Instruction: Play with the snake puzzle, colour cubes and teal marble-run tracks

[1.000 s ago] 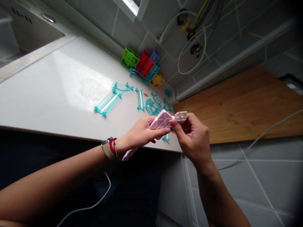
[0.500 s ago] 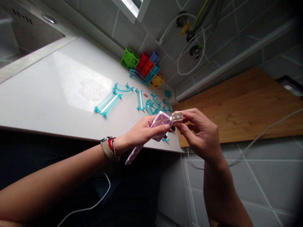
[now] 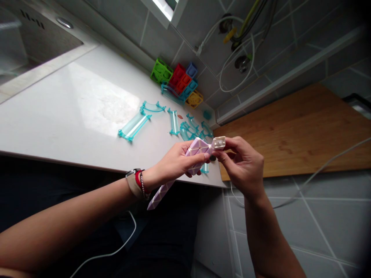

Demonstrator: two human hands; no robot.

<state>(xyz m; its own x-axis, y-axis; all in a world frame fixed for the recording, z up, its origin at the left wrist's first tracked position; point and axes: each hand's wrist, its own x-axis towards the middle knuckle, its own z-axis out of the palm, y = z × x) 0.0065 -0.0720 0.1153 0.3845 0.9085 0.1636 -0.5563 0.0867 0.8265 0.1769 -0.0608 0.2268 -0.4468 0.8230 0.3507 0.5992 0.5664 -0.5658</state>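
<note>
A pink and white snake puzzle [image 3: 198, 146], made of wedge-shaped segments, is held in the air over the counter's front edge. My left hand [image 3: 179, 160] is closed round its folded middle, thumb lying across the top. A straight tail of segments hangs below the left wrist, pointing down and left. At the other end, my right hand [image 3: 242, 164] pinches the white end piece between thumb and fingertips. That piece shows a hollow white face. Part of the puzzle is hidden behind the left fingers.
Clear turquoise track pieces [image 3: 135, 127] lie scattered on the white counter [image 3: 66, 116]. Colourful cube blocks [image 3: 176, 79] stand against the tiled wall. A wooden board [image 3: 290, 131] is at the right, with a white cable [image 3: 321, 164] across its edge. A sink [image 3: 43, 42] is at upper left.
The white end piece has turned slightly between my right fingers, and the right hand has shifted a little. The hanging tail has swung a bit lower and left. My left hand keeps its hold.
</note>
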